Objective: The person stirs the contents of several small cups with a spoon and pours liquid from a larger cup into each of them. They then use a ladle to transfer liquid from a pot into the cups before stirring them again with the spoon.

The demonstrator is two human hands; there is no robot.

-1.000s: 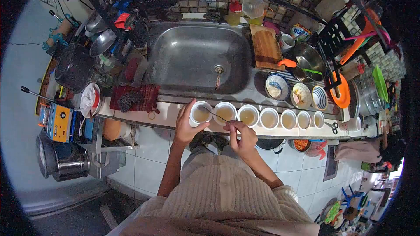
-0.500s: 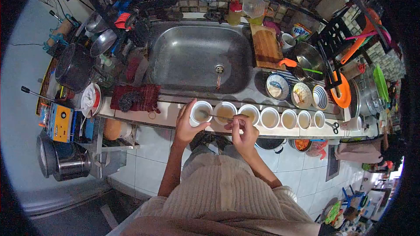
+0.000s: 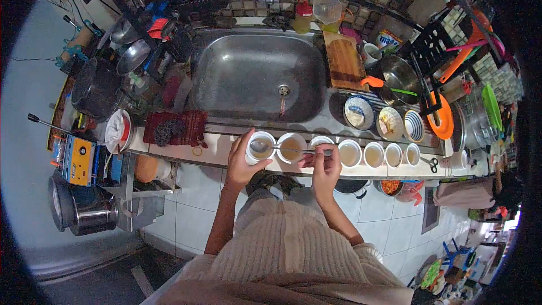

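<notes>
My left hand [image 3: 240,165] is curved around the leftmost white cup [image 3: 264,158], thumb at its near side and fingers at its far left side. In my right hand [image 3: 326,174] is the handle of a metal spoon [image 3: 289,149], pinched between the fingers. The spoon lies nearly level across the second cup [image 3: 291,134], its bowl over the mouth of the leftmost cup. That second cup holds a brownish liquid. A third cup [image 3: 319,137] is partly covered by my right hand. Farther right, several more cups [image 3: 350,153] of cloudy, light-brown liquid continue the row.
Behind the cups is a steel sink [image 3: 254,73]. A dark red cloth [image 3: 192,127] lies left. To the right are patterned bowls [image 3: 358,112], scissors [image 3: 432,164], a wooden board [image 3: 343,59], a pot [image 3: 400,73] and an orange plate [image 3: 442,116].
My right hand has shifted right with the spoon. The spoon's bowl now shows at the leftmost cup's mouth, whereas it was lower inside before. My left hand stays on the cup.
</notes>
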